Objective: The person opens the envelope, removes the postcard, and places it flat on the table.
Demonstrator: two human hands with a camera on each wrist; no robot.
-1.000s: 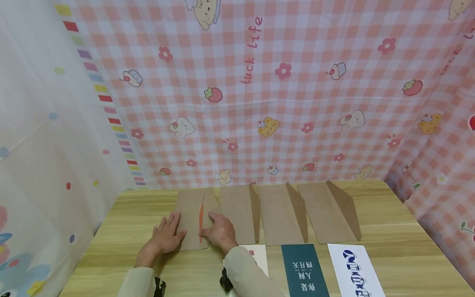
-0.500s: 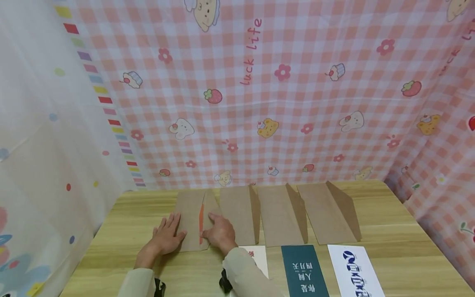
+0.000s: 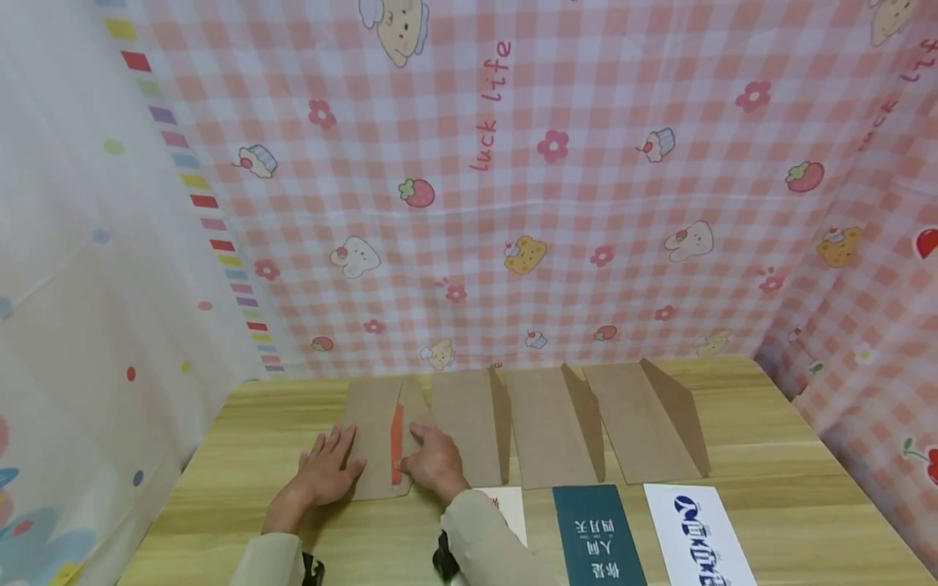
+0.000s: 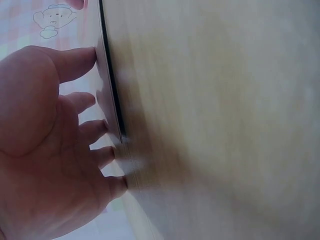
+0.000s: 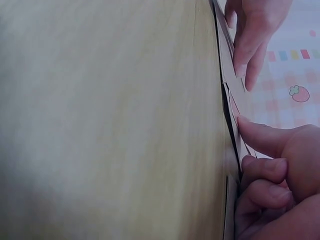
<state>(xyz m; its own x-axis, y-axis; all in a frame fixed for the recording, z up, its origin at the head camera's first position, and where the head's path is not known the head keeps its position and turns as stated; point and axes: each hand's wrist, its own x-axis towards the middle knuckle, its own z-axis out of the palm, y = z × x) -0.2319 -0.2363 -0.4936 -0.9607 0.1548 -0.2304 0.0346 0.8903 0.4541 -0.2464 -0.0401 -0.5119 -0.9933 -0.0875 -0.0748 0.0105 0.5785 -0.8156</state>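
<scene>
On the left of the row lies a kraft paper envelope (image 3: 370, 407), its pointed flap folded out to the right. An orange strip (image 3: 396, 443) shows along the envelope's opening. My left hand (image 3: 322, 468) rests with spread fingers on the envelope's left side; in the left wrist view its fingertips touch the edge. My right hand (image 3: 436, 464) pinches the flap side, thumb beside the orange strip. In the right wrist view the thumb (image 5: 265, 135) reaches to the paper edge and the other fingers are curled; what lies beneath them is hidden.
Three more kraft envelopes continue the row rightward, the last (image 3: 637, 423) with its flap raised. In front lie a partly covered cream card (image 3: 506, 505), a dark green card (image 3: 597, 533) and a white card with blue lettering (image 3: 696, 529). Checked cloth (image 3: 476, 301) hangs behind the wooden table (image 3: 799, 488).
The orange strip has grown wider as the envelope's opening spreads. Both hands stay almost in place, and the head view has shifted slightly.
</scene>
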